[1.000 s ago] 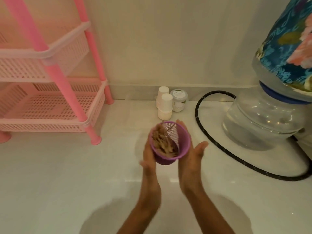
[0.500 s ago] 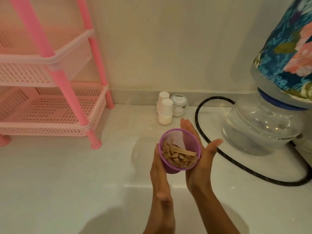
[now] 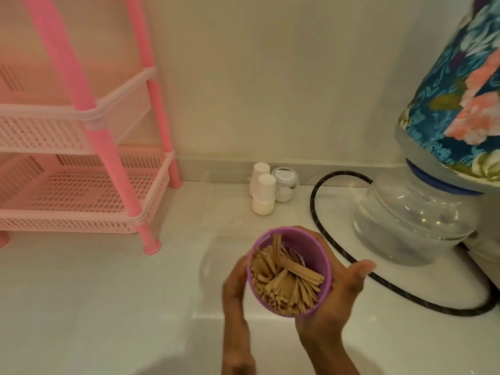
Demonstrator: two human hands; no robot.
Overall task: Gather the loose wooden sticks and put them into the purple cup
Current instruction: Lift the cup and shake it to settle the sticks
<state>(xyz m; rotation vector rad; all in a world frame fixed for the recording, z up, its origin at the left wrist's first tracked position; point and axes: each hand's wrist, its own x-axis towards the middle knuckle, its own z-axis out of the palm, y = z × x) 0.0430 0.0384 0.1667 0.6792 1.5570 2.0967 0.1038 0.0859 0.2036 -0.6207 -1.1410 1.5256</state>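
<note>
A purple cup (image 3: 316,253) is held above the white floor, its mouth turned up toward me. It is packed with several flat wooden sticks (image 3: 284,280), some standing, one lying slanted across the top. My right hand (image 3: 332,301) wraps around the cup's right side and bottom, thumb out to the right. The flat palm of my left hand (image 3: 235,288) presses against the cup's left side. I see no loose sticks on the floor.
A pink plastic shelf rack (image 3: 89,190) stands at the left. Two white paper cup stacks (image 3: 263,193) and a small lidded jar (image 3: 284,184) sit by the wall. At the right, a black hose (image 3: 338,250) loops around a clear water jug (image 3: 411,220) with a floral cover.
The cup has come closer to me and tipped from lying sideways to mouth-up. The sticks have settled inside it. Both hands stayed on the cup.
</note>
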